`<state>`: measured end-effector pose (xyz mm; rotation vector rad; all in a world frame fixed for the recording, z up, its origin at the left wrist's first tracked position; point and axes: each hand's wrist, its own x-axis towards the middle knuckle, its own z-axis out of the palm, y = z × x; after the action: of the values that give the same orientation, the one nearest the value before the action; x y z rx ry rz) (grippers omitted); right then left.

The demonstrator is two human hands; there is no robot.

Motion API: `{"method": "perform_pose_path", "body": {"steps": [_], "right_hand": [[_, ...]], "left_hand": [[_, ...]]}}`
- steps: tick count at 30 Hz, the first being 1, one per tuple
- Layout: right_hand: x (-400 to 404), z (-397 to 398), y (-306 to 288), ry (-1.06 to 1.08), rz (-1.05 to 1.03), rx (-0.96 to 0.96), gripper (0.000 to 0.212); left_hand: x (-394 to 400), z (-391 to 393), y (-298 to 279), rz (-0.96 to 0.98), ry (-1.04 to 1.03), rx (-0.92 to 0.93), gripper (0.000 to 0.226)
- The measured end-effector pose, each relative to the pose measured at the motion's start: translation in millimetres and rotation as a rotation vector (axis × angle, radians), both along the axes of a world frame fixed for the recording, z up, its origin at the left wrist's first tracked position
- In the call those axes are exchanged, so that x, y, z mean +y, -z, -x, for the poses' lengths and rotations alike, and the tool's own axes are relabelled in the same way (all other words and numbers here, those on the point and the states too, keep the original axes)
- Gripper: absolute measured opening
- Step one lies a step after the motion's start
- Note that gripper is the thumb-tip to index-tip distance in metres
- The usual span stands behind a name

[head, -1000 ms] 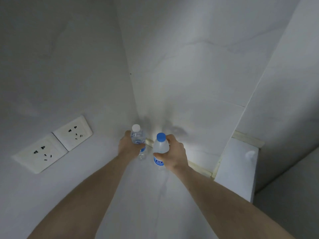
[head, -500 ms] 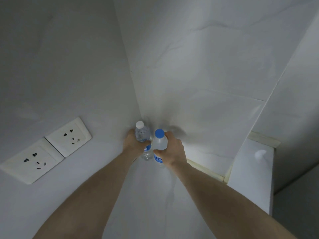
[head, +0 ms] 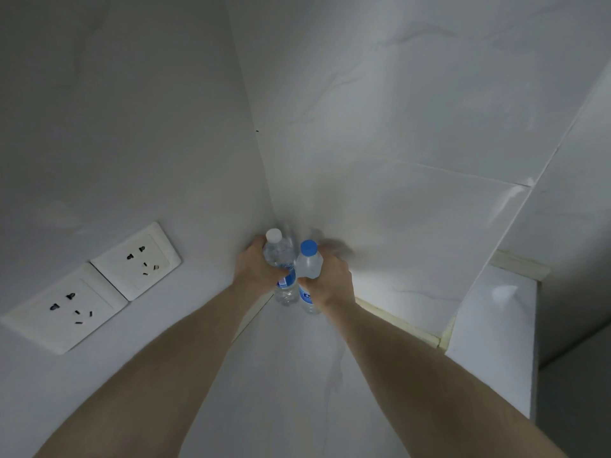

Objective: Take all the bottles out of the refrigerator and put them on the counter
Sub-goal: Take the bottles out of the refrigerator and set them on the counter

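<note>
- left hand (head: pixel 256 271) grips the white-capped bottle (head: pixel 280 259), right hand (head: pixel 329 279) grips the blue-capped bottle (head: pixel 309 264), both upright, touching, at the counter (head: pixel 281 375) back corner
- seat bases flat before letting go, ease fingers off singly

Location: home kitchen, counter corner. Evidence: white marble-look counter (head: pixel 281 375) w/ beige sealant strip along back edge; large glossy white wall tiles (head: pixel 413 94) w/ grey veining; 2 white wall sockets (head: pixel 96 285) side by side, left wall, just above counter; white cabinet side panel (head: pixel 496 325) at right.
</note>
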<state>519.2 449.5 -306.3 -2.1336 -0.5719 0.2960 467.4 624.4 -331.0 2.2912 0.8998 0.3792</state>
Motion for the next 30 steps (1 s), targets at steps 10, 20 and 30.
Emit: {"method": "perform_pose_path", "body": {"steps": [10,20,30], "right_hand": [[8.4,-1.0,7.1,-0.019,-0.041,-0.021,0.037],[5.0,-4.1,7.9,-0.045,-0.068,-0.038,0.037],[-1.5,-2.5,0.9,-0.05,0.032,-0.017,0.051]], "left_hand": [[-7.0,-1.5,-4.7,-0.032,-0.001,-0.032,0.065],[-8.7,-4.3,-20.0,-0.121,0.04,0.063,0.054],[-11.8,0.1,-23.1,-0.144,0.059,0.092,0.048]]}}
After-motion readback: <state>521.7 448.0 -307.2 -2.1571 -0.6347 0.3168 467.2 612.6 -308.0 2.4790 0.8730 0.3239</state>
